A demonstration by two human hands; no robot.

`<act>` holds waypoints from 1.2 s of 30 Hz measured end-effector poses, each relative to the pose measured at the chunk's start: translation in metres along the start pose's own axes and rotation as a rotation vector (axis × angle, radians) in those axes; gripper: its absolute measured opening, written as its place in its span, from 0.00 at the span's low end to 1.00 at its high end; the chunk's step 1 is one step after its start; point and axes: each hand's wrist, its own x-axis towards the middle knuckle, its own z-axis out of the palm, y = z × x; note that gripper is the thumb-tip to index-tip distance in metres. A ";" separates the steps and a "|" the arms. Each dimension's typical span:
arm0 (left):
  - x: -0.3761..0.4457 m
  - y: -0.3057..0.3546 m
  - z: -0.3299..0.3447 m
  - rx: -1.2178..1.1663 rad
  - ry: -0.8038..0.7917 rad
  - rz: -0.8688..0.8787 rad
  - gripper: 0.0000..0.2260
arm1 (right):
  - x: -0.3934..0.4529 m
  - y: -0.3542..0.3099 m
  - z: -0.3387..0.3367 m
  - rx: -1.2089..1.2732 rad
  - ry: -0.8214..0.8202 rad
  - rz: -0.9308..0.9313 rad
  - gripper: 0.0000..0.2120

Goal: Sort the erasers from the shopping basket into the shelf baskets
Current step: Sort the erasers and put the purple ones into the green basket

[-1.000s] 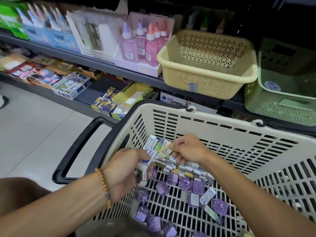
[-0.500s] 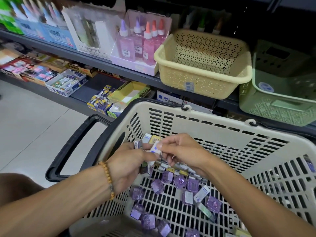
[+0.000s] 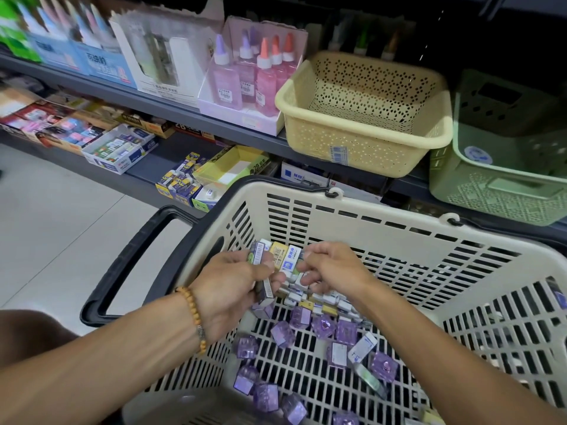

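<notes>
A cream shopping basket [image 3: 383,228] with a black handle sits in front of me. Its floor holds several purple boxed erasers [image 3: 302,317] and a heap of white sleeved erasers [image 3: 329,299]. My left hand [image 3: 233,289], with a bead bracelet on the wrist, grips a fanned bunch of sleeved erasers [image 3: 277,251] over the basket's left side. My right hand [image 3: 331,266] pinches the white-and-blue eraser [image 3: 290,259] at the right end of that bunch. On the shelf beyond stand a yellow perforated basket [image 3: 362,148] and a green basket [image 3: 491,185]; both look empty.
Pink and purple glue bottles [image 3: 245,78] stand in a display box left of the yellow basket. The lower shelf holds open boxes of stationery [image 3: 181,182]. Pale floor tiles [image 3: 52,216] lie to the left. A dark shelf edge [image 3: 171,108] runs between the two levels.
My hands have come together and risen slightly above the eraser heap. My right hand has brought a white-and-blue eraser up against the bunch in my left hand.
</notes>
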 end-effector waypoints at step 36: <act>0.007 -0.004 0.014 0.436 -0.038 0.038 0.09 | -0.003 0.013 -0.020 -0.032 0.123 -0.019 0.07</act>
